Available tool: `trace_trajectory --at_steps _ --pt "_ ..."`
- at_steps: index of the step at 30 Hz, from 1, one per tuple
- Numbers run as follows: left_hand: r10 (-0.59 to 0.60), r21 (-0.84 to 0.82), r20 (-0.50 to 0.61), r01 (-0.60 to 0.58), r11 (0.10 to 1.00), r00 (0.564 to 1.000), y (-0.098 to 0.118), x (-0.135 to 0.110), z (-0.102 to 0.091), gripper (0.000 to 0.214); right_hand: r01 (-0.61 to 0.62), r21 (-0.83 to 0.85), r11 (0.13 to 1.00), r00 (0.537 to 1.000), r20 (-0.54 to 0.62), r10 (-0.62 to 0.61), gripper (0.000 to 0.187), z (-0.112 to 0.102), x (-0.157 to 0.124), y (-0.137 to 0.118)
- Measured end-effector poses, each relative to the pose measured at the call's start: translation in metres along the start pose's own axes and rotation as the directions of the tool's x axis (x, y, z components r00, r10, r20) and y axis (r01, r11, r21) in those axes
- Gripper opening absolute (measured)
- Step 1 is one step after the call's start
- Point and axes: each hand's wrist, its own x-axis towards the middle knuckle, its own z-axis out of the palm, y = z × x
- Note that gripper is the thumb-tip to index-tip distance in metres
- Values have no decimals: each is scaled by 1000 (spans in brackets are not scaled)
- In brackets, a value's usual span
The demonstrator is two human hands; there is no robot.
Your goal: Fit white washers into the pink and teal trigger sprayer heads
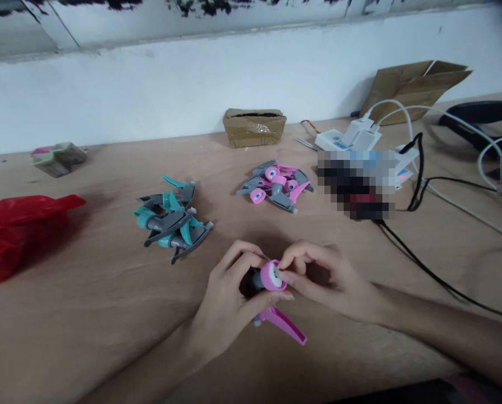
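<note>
My left hand (229, 297) is closed around a grey and pink trigger spray head (283, 325). Its pink collar (268, 276) faces right, with a white disc inside, and the pink trigger points down to the right. My right hand (324, 275) pinches at the middle of that white disc; whatever lies between the fingertips is too small to make out. Beyond my hands lies a pile of grey and pink spray heads (278, 185). Farther left is a pile of grey and teal spray heads (170, 221).
A red plastic bag (19, 230) lies at the left, near a small taped block (59, 159). Against the wall stand a small cardboard box (254, 128) and an open carton (402, 92). A power strip (332, 140) and cables (436, 280) occupy the right side.
</note>
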Motion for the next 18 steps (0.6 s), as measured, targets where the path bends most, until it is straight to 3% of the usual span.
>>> trace_trajectory --at_steps 10,18 --pt "8 -9 2 -8 1000 1000 0 -1 -1 22 211 -184 960 977 26 -209 12 -10 4 -8" --pt "1 -4 14 -1 1000 1000 1 -2 -1 19 193 -216 957 981 63 -184 18 -13 6 -11"
